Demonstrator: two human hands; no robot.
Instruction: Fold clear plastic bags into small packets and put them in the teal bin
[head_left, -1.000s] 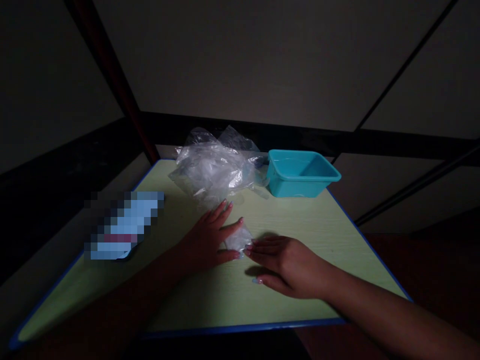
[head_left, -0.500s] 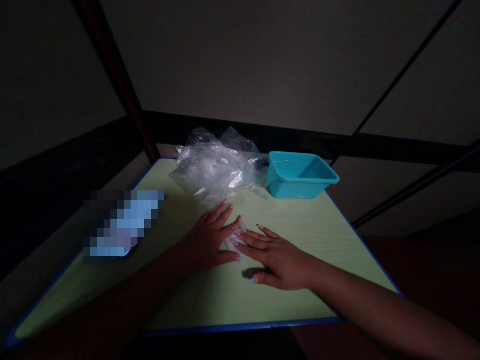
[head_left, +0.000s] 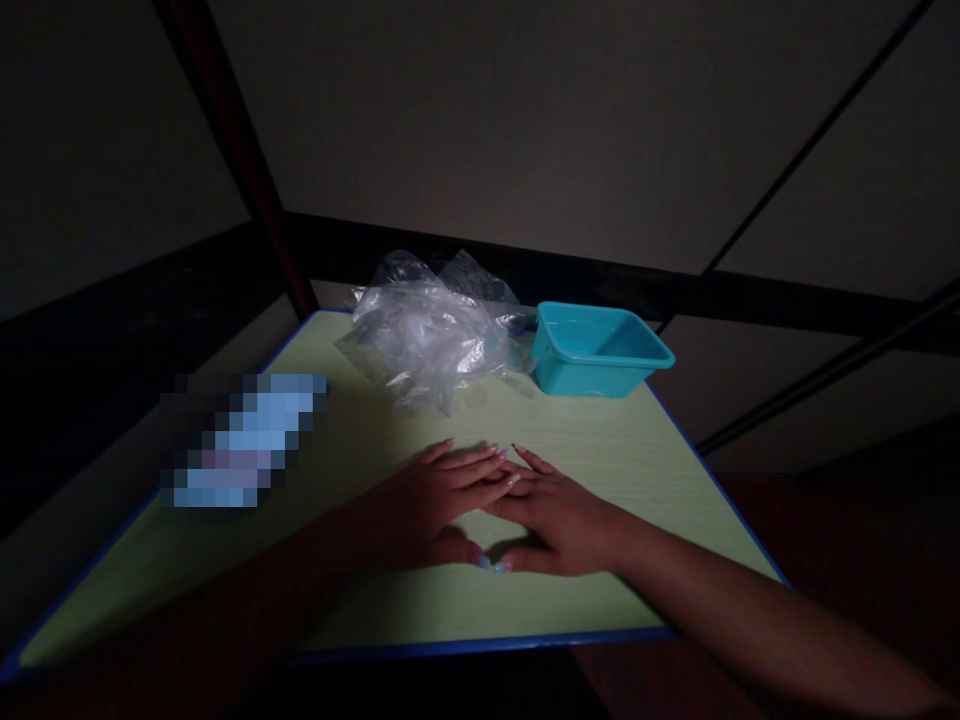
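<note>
My left hand (head_left: 444, 502) is stretched out low over the table, its fingertips lying across the fingers of my right hand (head_left: 564, 522). Both hands are palm down with fingers extended, and the two thumb tips almost meet. Whatever may lie under the overlapped fingers is hidden; the small crumpled piece of clear plastic seen there earlier does not show. Beyond the hands, a heap of clear plastic bags (head_left: 431, 335) rests near the back of the table. Beside it on the right stands a turquoise plastic bin (head_left: 592, 378), apart from both hands.
The pale green table (head_left: 600, 440) has a blue edge. A pixelated, phone-like object (head_left: 251, 440) lies at its left side. Walls with dark bands close off the back and left, and the surroundings are dim.
My left hand has shifted right and slightly nearer, its fingers now lying over my right fingers. The small crumpled plastic between the hands has gone from sight. My right hand has barely moved.
</note>
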